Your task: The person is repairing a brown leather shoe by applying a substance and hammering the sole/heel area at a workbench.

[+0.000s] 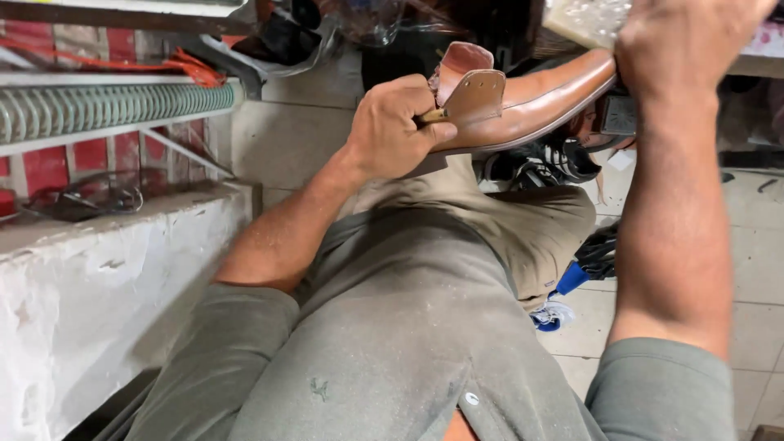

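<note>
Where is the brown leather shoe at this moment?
In the head view, the brown leather shoe is at the top centre, held between the left hand at its heel and the right hand at its toe.

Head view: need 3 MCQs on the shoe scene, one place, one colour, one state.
1. Where does the left hand grip the shoe?
A. the heel end, by the open collar
B. the toe end
C. it does not touch it

2. What colour is the shoe's upper?
A. black
B. tan brown
C. white

3. How is the shoe held?
A. flat on the floor
B. on the white ledge
C. raised between both hands above the lap

Answers:
1 A, the left hand's fingers wrap the heel end, beside the raised tab of the collar.
2 B, the leather shows tan brown along the whole side.
3 C, the left hand is at the heel, the right hand at the toe end, and the shoe is up over the grey trousers, clear of the floor.
</note>
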